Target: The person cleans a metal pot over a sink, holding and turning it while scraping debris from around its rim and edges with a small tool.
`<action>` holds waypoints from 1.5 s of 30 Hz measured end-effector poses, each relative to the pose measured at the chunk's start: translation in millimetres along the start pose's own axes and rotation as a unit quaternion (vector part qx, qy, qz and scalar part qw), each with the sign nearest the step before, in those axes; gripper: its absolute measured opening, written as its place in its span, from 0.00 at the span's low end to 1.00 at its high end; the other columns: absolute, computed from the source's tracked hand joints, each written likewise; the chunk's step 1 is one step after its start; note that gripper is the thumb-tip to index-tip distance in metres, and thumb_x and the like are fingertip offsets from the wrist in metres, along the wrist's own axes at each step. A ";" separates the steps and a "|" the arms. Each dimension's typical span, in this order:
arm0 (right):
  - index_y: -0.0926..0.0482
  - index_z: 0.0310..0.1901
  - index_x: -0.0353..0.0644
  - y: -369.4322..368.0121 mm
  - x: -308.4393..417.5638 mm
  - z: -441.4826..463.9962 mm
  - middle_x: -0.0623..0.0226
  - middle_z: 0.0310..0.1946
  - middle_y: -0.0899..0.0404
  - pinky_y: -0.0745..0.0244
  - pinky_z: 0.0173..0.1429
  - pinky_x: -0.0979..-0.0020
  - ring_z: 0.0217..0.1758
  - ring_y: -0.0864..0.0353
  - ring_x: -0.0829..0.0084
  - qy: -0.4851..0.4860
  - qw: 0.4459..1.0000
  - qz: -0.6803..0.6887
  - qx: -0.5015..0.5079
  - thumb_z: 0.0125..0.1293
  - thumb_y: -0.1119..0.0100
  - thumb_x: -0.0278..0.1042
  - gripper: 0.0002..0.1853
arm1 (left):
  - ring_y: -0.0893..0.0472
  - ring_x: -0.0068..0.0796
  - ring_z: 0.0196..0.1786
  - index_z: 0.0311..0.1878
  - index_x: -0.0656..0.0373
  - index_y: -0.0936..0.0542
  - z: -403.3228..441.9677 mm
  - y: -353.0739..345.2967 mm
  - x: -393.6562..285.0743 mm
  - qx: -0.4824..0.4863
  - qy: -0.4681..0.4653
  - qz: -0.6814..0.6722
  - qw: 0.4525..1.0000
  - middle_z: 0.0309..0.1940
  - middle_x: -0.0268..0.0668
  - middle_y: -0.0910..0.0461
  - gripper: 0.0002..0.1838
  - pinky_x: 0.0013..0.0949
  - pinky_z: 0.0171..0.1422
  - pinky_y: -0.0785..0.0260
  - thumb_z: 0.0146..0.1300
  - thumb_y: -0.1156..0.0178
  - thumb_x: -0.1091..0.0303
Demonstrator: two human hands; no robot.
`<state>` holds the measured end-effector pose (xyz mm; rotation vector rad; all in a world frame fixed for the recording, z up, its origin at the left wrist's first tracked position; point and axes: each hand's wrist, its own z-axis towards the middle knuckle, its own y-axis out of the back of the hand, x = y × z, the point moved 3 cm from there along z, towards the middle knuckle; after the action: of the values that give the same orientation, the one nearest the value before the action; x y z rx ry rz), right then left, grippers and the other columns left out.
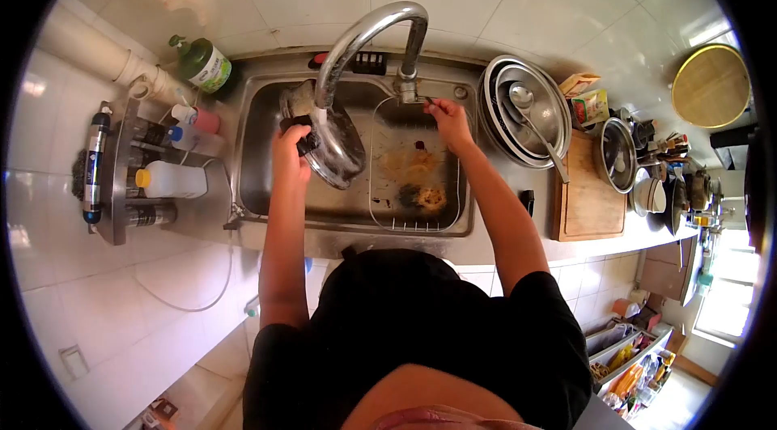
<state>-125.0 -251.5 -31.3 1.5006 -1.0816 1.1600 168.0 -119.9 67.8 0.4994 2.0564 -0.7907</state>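
Note:
My left hand [293, 152] is closed round the black handle of a wet metal pan or lid [338, 147], held tilted over the left part of the steel sink [259, 179]. The curved faucet [368, 25] points down at it. Behind it in the sink lies a greyish object [299, 100] that I cannot make out. My right hand [449, 122] pinches the faucet's lever [422, 98]. Below that hand, a wire rack [372, 195] sits in the sink's right part, with brown and dark food scraps [425, 197] on the bottom.
Nested steel bowls [530, 74] with a ladle stand right of the sink, beside a wooden cutting board [595, 195]. A green soap bottle [202, 64] is at the back left. A shelf [121, 155] with bottles stands on the left. Another steel bowl [615, 156] is farther right.

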 end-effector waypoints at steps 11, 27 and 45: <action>0.19 0.39 0.34 10.8 -4.4 35.8 0.69 0.28 0.21 0.31 0.42 0.73 0.33 0.27 0.80 0.043 0.997 0.025 -0.050 0.66 0.47 0.28 0.08 | 0.21 0.32 0.38 0.43 0.64 0.26 -67.1 24.5 -26.3 0.075 -0.038 -0.084 0.993 0.36 0.39 0.22 0.15 0.34 0.45 0.26 0.50 0.42 0.78; 0.23 0.33 0.37 -16.8 113.3 -194.3 0.62 0.34 0.23 0.28 0.42 0.70 0.39 0.22 0.68 0.292 0.953 0.006 0.080 0.53 0.37 0.17 0.07 | 0.21 0.33 0.45 0.45 0.63 0.27 -162.7 0.5 6.7 0.146 0.063 -0.087 0.983 0.42 0.41 0.24 0.13 0.38 0.52 0.25 0.55 0.47 0.79; 0.24 0.34 0.36 18.5 63.9 -234.1 0.57 0.28 0.26 0.29 0.35 0.61 0.32 0.26 0.54 0.334 0.933 -0.123 -0.043 0.51 0.42 0.17 0.07 | 0.22 0.24 0.32 0.31 0.59 0.24 -136.3 -43.9 105.2 0.176 0.104 -0.063 0.977 0.29 0.30 0.23 0.04 0.28 0.38 0.28 0.51 0.42 0.77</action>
<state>-171.9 -32.8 64.6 1.0090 -0.4556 1.2855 4.8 -51.0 55.1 0.6749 2.1630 -1.2370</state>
